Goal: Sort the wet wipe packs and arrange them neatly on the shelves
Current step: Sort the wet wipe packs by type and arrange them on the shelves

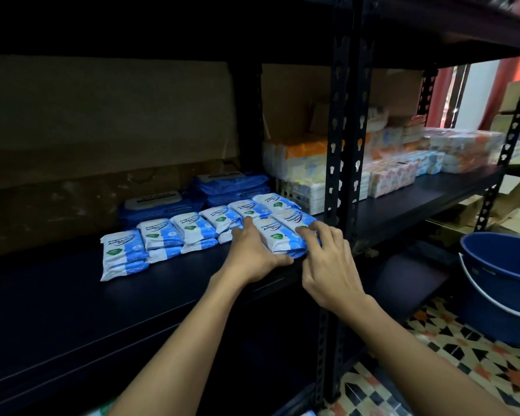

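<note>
Several white-and-blue antibacterial wipe packs lie in a row of low stacks on the dark shelf. At the row's right end sits a small stack of the same packs. My left hand rests against that stack's left side with the thumb along its front edge. My right hand touches the stack's right front corner with its fingertips. Behind the row lie larger dark blue wipe packs with lids.
A black upright post divides the shelf bays just right of my hands. The right bay holds orange and white tissue packs and cardboard. A blue bucket stands on the patterned tile floor at the right.
</note>
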